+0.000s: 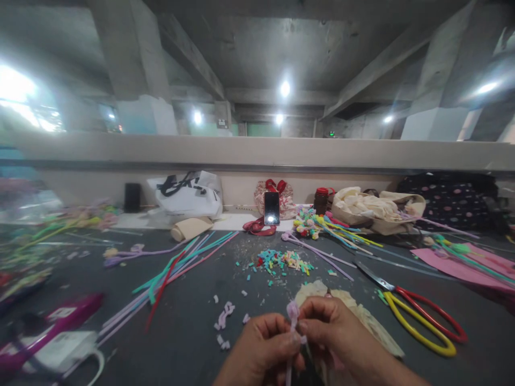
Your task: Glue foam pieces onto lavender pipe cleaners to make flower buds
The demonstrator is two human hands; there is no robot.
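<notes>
Near the bottom centre, my left hand (267,346) pinches the pale purple fuzzy stem (293,311), which has a small rounded bud at its top. My right hand (332,324) closes its thumb and forefinger on the same piece, just right of the bud. The two hands nearly touch. Left of them lie small pale purple pieces (224,315). A crumpled cream cloth (314,290) is partly hidden behind and under my right hand. Beyond the hands is a pile of small teal, cream and red pieces (281,260).
Scissors (388,287) with red and yellow handles lie open at right. Coloured stems (177,276) lie at left, near a magenta tool (60,324). A phone (271,208) stands at the back, between a white bag (193,195) and a bundle of finished-looking stems (309,222).
</notes>
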